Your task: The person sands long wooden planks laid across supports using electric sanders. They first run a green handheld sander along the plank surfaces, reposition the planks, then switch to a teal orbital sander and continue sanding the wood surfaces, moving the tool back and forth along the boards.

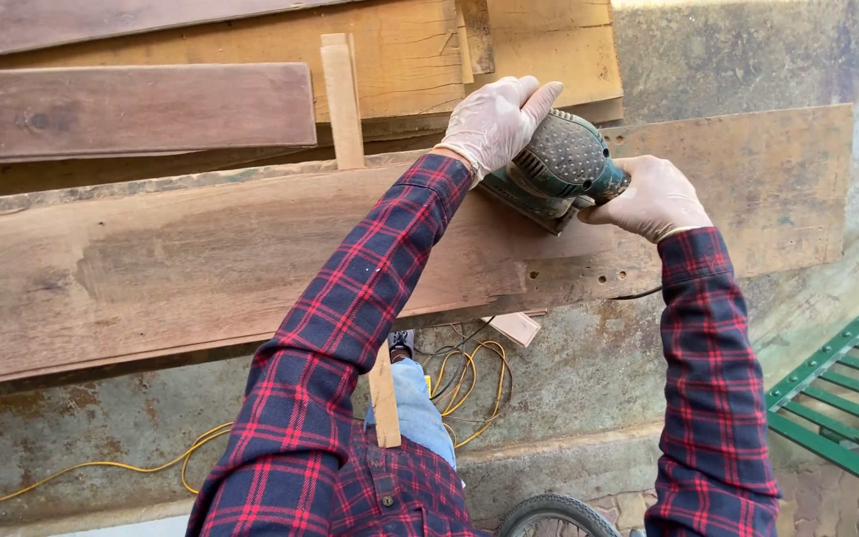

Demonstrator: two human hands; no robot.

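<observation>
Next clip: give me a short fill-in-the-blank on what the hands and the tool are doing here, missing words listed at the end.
1. Both hands, left hand and right hand, wear pale ____.
2. Together they grip a green electric ____ pressed against the long wooden plank.
3. The sleeves are plaid in dark blue and ____.
4. The cable trailing on the ground below is ____.

Missing words: gloves; sander; red; yellow

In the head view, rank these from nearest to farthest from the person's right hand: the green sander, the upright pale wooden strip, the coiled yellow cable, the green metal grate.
Measured from the right hand:
1. Green sander: gripped by that hand, just to its left.
2. Coiled yellow cable: lower left, on the ground below the plank.
3. Green metal grate: lower right corner; close to the cable's rank.
4. Upright pale wooden strip: far left, above the plank.
</observation>
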